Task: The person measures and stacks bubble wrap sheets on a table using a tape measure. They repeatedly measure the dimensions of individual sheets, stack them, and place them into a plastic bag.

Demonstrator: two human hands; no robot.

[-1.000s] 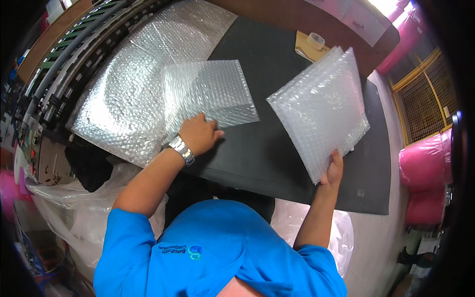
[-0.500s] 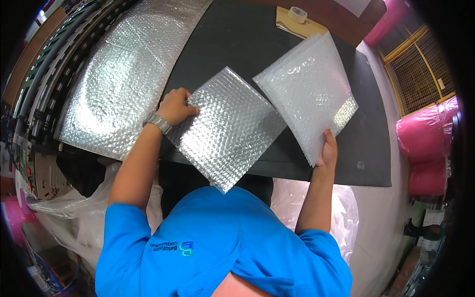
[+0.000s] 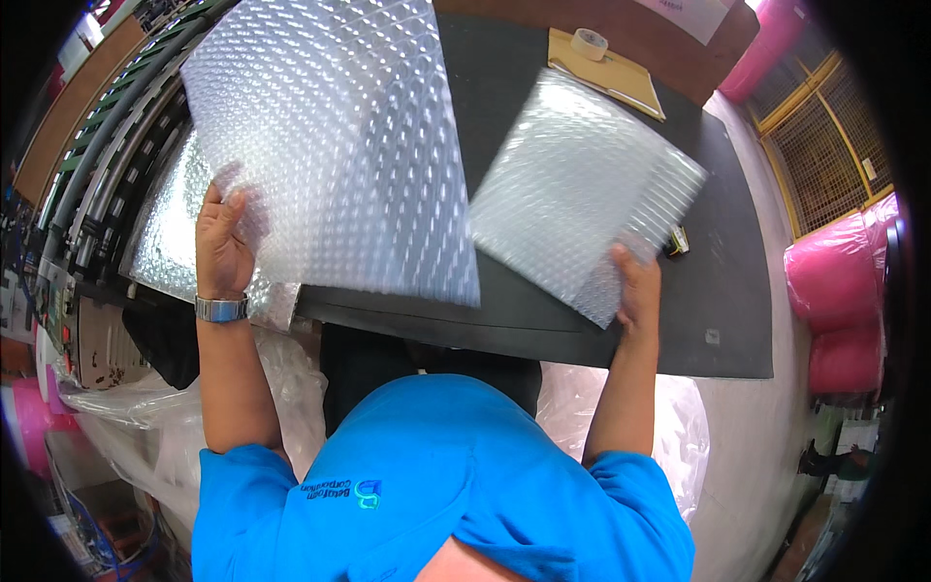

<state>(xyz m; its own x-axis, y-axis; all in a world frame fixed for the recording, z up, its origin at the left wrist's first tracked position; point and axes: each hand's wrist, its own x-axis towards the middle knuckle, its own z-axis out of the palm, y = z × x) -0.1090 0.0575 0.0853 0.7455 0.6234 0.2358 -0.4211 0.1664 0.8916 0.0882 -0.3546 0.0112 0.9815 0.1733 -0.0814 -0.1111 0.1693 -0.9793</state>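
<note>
My left hand (image 3: 225, 238) grips the lower left edge of a shiny bubble-wrap sheet (image 3: 339, 145), thumb towards me, lifted off the table and slightly blurred. Whether it is one layer or a pouch, I cannot tell. In my right hand (image 3: 637, 286) is a clear bubble-wrap pouch (image 3: 582, 184), pinched at its lower right corner and tilted above the black table (image 3: 504, 320). The two pieces are close side by side. Behind the left sheet lies a long silver bubble-wrap sheet (image 3: 165, 242), mostly hidden.
A roll of tape (image 3: 589, 44) rests on a brown envelope (image 3: 621, 80) at the far side. Beside the right pouch sits a small black and yellow object (image 3: 678, 242). Rollers (image 3: 92, 175) run along the left. Pink wrapped rolls (image 3: 842, 267) and a yellow mesh frame (image 3: 829, 136) stand right.
My left hand has moved left and raised the silvery piece from the table towards me. The right pouch has turned and shifted slightly, uncovering the small black and yellow object.
</note>
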